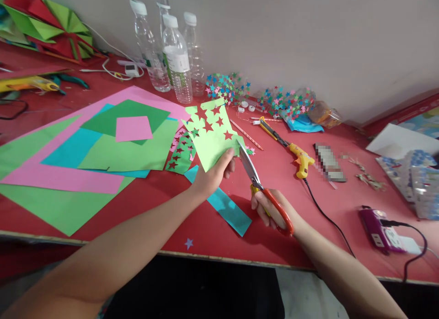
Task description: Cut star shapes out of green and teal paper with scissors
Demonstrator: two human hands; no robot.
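My left hand [216,170] pinches the lower right part of a light green paper sheet [212,147], which has several star-shaped holes in its upper half. My right hand [270,207] is wrapped round the red and yellow handles of a pair of scissors [249,166]. The blades point up and left, their tips at the sheet's right edge; whether they are cutting it I cannot tell. Under and behind the sheet lie a darker green paper with star cutouts [181,156] and pink scraps. A teal paper strip [222,207] rests on the table below my left hand.
Stacked coloured papers [133,154] cover the left side. Plastic bottles [178,63] stand by the wall beside piles of paper stars [281,99]. A yellow glue gun [301,159], cutter knife [270,129], phone [329,161] and purple power socket [382,232] lie right. The table's front edge [236,260] is near.
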